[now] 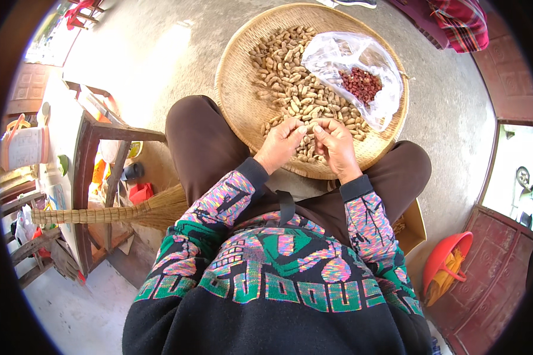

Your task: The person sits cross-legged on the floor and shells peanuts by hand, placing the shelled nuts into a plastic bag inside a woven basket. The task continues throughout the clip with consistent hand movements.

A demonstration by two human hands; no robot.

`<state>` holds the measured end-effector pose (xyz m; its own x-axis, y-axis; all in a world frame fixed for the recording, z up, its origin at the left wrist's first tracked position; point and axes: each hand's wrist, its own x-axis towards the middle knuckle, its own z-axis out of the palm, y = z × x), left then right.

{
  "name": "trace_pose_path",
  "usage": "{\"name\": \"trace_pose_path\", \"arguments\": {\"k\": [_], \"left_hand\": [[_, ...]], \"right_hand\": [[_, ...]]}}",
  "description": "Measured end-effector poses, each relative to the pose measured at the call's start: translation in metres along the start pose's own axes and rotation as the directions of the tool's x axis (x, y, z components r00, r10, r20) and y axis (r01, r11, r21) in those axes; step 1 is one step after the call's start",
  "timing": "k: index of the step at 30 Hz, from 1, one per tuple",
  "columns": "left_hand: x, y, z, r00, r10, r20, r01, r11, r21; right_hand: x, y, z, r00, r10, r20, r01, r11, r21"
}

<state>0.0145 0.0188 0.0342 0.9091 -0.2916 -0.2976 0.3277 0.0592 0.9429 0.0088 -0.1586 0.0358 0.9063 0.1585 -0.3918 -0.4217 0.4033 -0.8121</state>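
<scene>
Both hands meet over the near part of a round woven bamboo tray [234, 66]. My left hand [283, 143] and my right hand [336, 146] pinch a peanut [308, 128] between thumbs and fingertips; the fingers hide most of it. Unshelled peanuts [288, 66] spread across the tray around and beyond the hands. On the tray's right side lies an opened clear plastic bag [326, 51], with shelled red-skinned peanut kernels [360, 85] gathered inside it.
My knees flank the tray. At left, a straw broom [115, 216] lies beside a wooden stool [126, 132]. A cardboard box [415, 226] stands behind my right leg, and a red plastic basin [446, 257] holding yellow cloth leans by the door. Plaid fabric [462, 24] shows at upper right.
</scene>
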Motion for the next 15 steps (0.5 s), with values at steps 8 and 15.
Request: {"name": "trace_pose_path", "arguments": {"k": [8, 15], "left_hand": [[0.006, -0.025, 0.014, 0.940, 0.336, -0.064, -0.294, 0.889, 0.352], [0.003, -0.008, 0.030, 0.991, -0.113, -0.072, 0.110, 0.992, -0.057]], "right_hand": [[0.002, 0.008, -0.001, 0.998, -0.031, -0.054, 0.033, 0.998, 0.043], [0.003, 0.012, 0.005, 0.978, -0.172, -0.121, 0.124, 0.936, -0.329]]}}
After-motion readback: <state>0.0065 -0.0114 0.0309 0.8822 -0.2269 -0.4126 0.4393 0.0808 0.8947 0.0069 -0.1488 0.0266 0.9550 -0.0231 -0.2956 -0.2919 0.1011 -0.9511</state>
